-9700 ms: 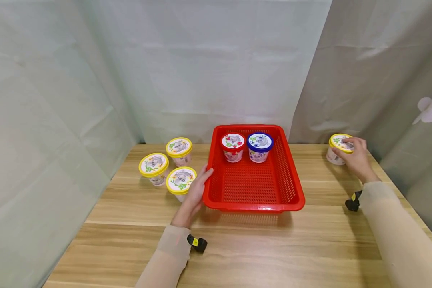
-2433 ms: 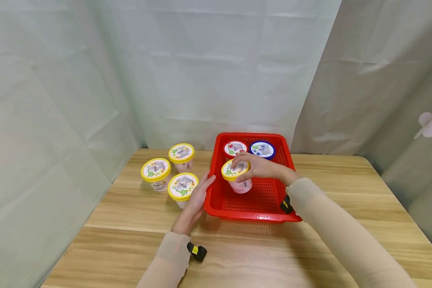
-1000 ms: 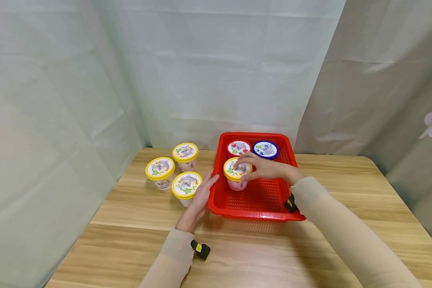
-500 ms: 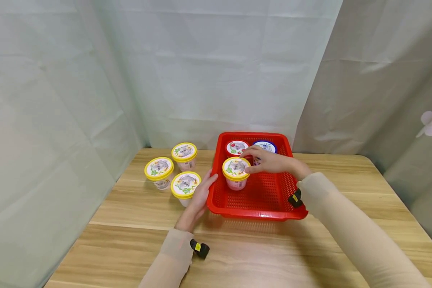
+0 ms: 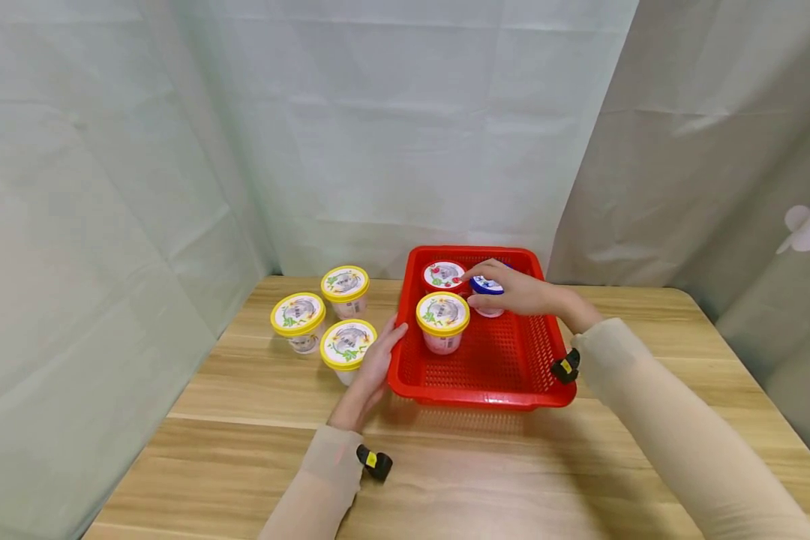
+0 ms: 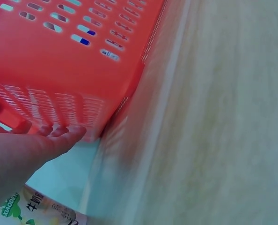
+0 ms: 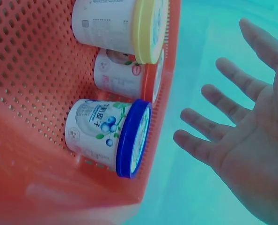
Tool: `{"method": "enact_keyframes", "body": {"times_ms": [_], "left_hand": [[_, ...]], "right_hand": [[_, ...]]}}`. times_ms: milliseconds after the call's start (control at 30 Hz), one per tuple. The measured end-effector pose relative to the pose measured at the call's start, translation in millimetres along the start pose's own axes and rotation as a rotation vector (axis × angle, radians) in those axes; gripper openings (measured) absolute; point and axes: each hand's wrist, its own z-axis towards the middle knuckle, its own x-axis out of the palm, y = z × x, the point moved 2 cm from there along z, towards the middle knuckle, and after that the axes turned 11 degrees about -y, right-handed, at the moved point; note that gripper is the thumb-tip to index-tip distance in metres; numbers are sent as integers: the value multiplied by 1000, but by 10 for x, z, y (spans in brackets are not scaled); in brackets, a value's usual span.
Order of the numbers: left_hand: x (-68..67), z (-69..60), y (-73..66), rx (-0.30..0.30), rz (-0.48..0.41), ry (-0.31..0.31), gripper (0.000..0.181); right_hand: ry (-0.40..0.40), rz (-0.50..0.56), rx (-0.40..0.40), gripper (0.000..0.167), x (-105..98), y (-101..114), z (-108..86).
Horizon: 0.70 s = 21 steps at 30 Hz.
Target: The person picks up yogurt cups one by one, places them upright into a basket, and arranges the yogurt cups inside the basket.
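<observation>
Right hand [image 5: 523, 292] just came off the yellow tub [image 5: 442, 319] mid-frame, fingers spread, nothing in it. Left hand [image 5: 376, 364], pretty straight-fingered, touches the basket [image 5: 472, 397].

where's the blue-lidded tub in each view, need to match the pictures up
Head: right of centre, the blue-lidded tub sits in the far part of the red basket, partly behind the right hand.
Left wrist: not clearly visible; blue specks through the basket's slots, upper left, may be it.
Right wrist: left of centre, the blue-lidded tub is the lowest of three tubs.
Shared landmark: the red basket, in all three views.
</observation>
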Motion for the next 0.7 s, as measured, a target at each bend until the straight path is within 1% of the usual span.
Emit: {"method": "enact_keyframes", "body": {"times_ms": [200,400,533,633,700], "left_hand": [[-27,6,-34,13,-1,38,60],[-58,19,-94,25,50,57,65],[-88,21,-158,51,121,41,68],[-109,8,-213,77,163,18,69],[-111,-8,-251,94,175,18,69]], "right_hand": [[-77,-23,10,54,-66,-80,-67],[-132,-42,6,51,-153,-162,-174],[-163,-50,-8,48,-216,-219,-249],[-177,-48,0,48,-242,-275,-305],[-181,-30,18,50,-245,-314,-350]]}}
